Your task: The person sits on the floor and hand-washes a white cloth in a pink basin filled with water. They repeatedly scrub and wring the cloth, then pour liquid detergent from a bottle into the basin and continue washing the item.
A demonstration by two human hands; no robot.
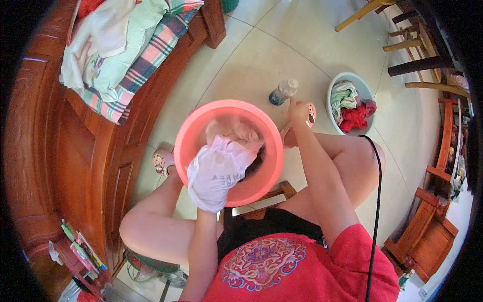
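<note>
My left forearm (205,226) runs into a pale white-lilac garment (215,173) that bears writing. The cloth covers my left hand, so its fingers are hidden. This garment is bunched over the near left rim of a pink plastic basin (278,158) between my knees. More pale wet cloth (234,126) lies inside the basin, with a dark patch beside it. My right hand (298,112) reaches past the basin with its index finger extended. It is close to a clear plastic bottle (283,91) with blue liquid at its base, and does not wrap around it.
A pale blue tub (330,102) with red and light green clothes (349,107) stands on the tiles at right. Folded clothes and a plaid cloth (147,56) lie on a carved wooden bench (158,87) at left. A black cable (378,188) crosses my right knee. Wooden chairs (422,226) line the right side.
</note>
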